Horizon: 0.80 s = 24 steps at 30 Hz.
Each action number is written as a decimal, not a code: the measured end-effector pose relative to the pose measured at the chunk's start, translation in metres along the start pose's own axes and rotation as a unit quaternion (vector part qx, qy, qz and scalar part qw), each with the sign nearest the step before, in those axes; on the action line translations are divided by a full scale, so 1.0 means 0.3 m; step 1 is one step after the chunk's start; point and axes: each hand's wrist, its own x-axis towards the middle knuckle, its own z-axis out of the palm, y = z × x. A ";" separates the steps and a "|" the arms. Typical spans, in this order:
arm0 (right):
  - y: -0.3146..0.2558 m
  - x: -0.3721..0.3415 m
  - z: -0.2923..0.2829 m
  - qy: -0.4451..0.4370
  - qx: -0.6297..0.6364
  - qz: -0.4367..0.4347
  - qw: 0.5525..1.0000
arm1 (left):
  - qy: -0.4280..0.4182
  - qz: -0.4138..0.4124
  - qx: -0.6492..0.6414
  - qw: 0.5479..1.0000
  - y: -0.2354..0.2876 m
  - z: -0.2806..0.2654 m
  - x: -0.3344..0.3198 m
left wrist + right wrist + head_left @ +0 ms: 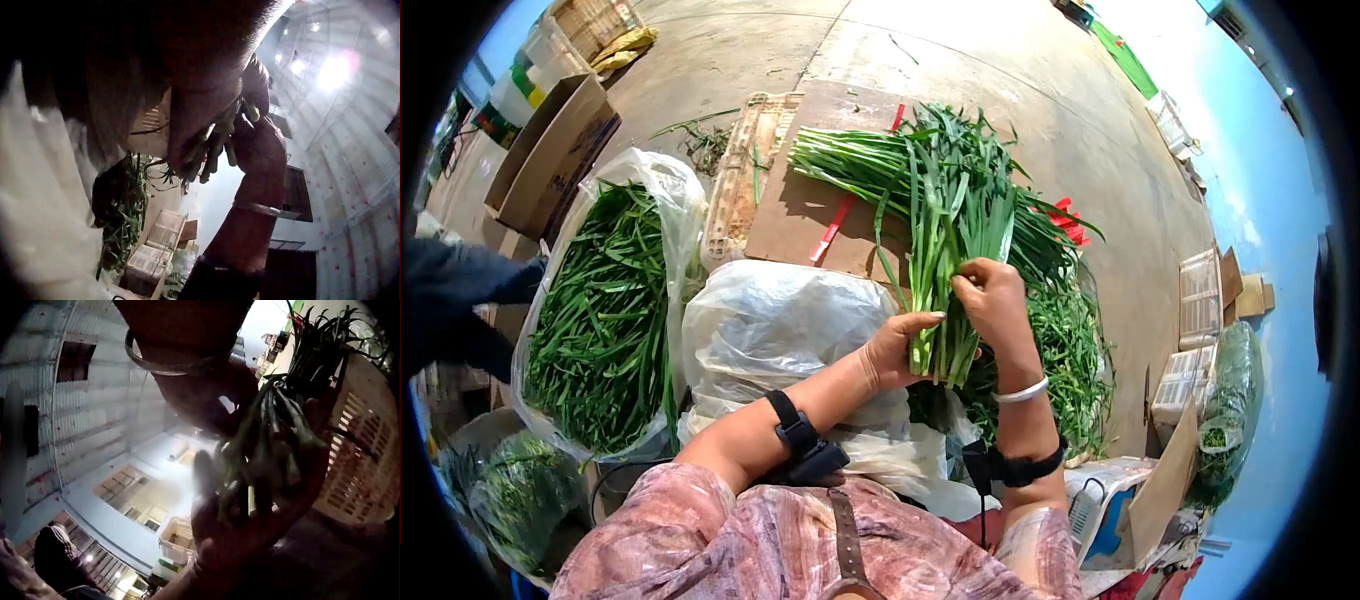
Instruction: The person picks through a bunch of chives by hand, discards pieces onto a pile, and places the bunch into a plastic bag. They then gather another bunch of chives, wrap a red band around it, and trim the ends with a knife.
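Note:
A bunch of garlic chives [937,235], long flat green leaves with pale stalk ends, lies across my left hand [890,352]. That hand holds the stalks near their cut ends, thumb on top and fingers beneath. My right hand [995,305] pinches stalks at the bunch's right side with curled fingers. In the left wrist view the cut stalk ends [215,147] poke out between the two dark hands. The right wrist view shows the stalks [269,440] resting over the left palm. Beyond, another bunch of chives [845,160] lies on a brown board [785,225].
A red strip [832,230] lies on the board. At left stands a plastic-lined container of loose greens [600,320]; more greens [1065,350] are heaped at right. White plastic sheeting [785,315] covers something before me. A cardboard box [550,150] and a person's dark sleeve [460,290] are further left.

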 end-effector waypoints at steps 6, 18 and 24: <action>-0.057 -0.099 -0.078 0.009 0.271 0.095 0.958 | 0.003 0.011 -0.014 1.000 -0.001 0.053 -0.004; -0.248 -0.269 -0.094 -0.025 0.373 0.022 0.927 | 0.099 -0.015 0.074 0.992 0.026 0.081 -0.021; -0.309 -0.230 -0.151 -0.094 0.344 0.024 0.934 | 0.154 0.113 0.213 0.958 -0.046 -0.015 0.038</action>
